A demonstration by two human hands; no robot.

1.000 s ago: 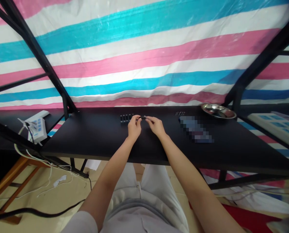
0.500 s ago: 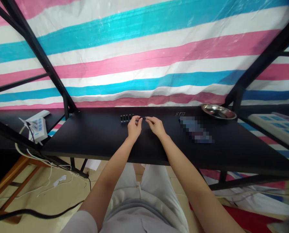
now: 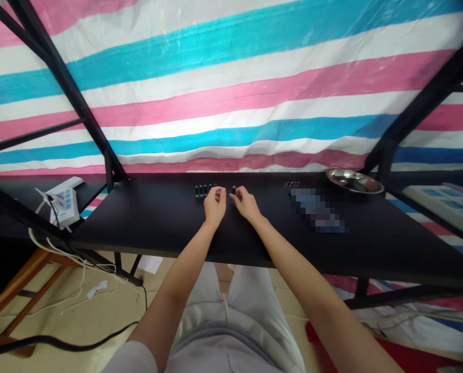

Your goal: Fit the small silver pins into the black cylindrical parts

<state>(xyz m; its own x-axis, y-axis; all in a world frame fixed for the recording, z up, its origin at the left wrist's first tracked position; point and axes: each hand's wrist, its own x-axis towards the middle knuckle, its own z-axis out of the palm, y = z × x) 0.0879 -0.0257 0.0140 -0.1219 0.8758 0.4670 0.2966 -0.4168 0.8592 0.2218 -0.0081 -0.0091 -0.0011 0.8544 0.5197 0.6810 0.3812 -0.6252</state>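
Both my hands are over the middle of the black table [image 3: 157, 217], a short gap apart. My right hand [image 3: 247, 202] pinches a small dark cylinder [image 3: 233, 189] with a pale end facing up. The fingertips of my left hand [image 3: 215, 205] are pressed together; whether anything small sits in them I cannot make out. Beside and partly behind that hand stands a row of several small dark cylinders [image 3: 201, 191] with light ends. Farther right lie several tiny silvery pieces [image 3: 291, 184].
A shiny metal dish [image 3: 374, 189] stands at the back right, with a pixelated flat object [image 3: 317, 211] nearer me. Black frame posts rise at both sides before a striped sheet [image 3: 231, 103]. At left, a white power strip [image 3: 66, 207] trails cables to the floor.
My hands have moved slightly apart. The dark cylinder, earlier lying level between both hands' fingertips, is now upright in my right hand alone. The view has shifted slightly.
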